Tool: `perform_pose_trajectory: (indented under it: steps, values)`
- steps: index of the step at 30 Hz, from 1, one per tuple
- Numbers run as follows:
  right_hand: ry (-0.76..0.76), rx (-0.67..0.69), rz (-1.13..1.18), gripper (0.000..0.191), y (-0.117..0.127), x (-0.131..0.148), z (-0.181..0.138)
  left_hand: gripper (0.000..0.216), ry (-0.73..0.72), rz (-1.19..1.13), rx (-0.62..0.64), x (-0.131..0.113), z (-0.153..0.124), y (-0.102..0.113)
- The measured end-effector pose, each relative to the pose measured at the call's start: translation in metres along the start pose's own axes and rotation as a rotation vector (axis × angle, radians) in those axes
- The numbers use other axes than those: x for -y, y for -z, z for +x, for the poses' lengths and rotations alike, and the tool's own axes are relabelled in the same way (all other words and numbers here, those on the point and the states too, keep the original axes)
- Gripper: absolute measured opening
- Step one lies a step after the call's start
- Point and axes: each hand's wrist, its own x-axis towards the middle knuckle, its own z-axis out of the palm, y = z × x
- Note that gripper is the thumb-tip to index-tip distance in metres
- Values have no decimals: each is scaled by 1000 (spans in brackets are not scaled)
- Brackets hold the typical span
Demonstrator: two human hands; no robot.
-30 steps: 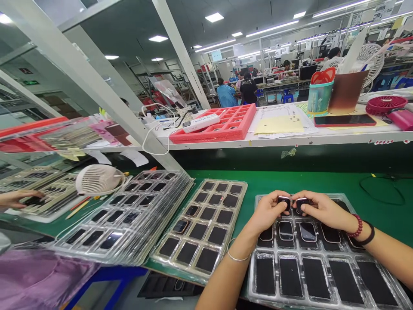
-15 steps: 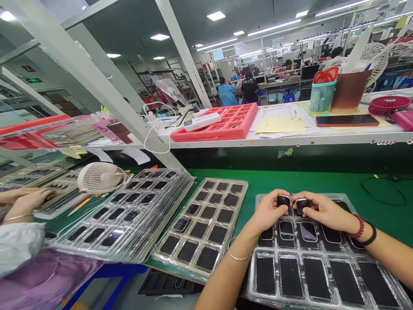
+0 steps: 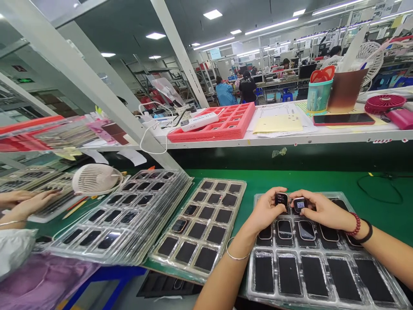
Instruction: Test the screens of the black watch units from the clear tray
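At the green table [image 3: 380, 211], I have a clear tray [image 3: 278, 248] in front; over its far rows, the left hand [image 3: 270, 206] grips one watch [image 3: 281, 199] and the right hand [image 3: 318, 209] a second watch [image 3: 295, 210]. In my judgement, both are best held low, pinched by the case edges, thumbs [image 3: 309, 213] clear of the second's lit square code [image 3: 300, 205].

Bright light from ceiling panels [image 3: 212, 14], glare on a tray-held screen [image 3: 110, 240], stretched edges.
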Motion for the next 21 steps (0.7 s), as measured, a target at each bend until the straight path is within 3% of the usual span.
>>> perform_pose_trajectory:
  steps: [8,13,17,21]
  values:
    - [-110,-28,139,52,1,-6,1,56,39,-108,-47,0,2,3]
    - [-62,-3,201,58,1,-8,2,57,44,-88,-38,-1,2,2]
    - [-82,-3,179,51,0,-7,2,47,32,-67,-32,-1,1,1]
    - [-104,-34,171,49,1,-6,2,51,17,-57,-33,-2,0,1]
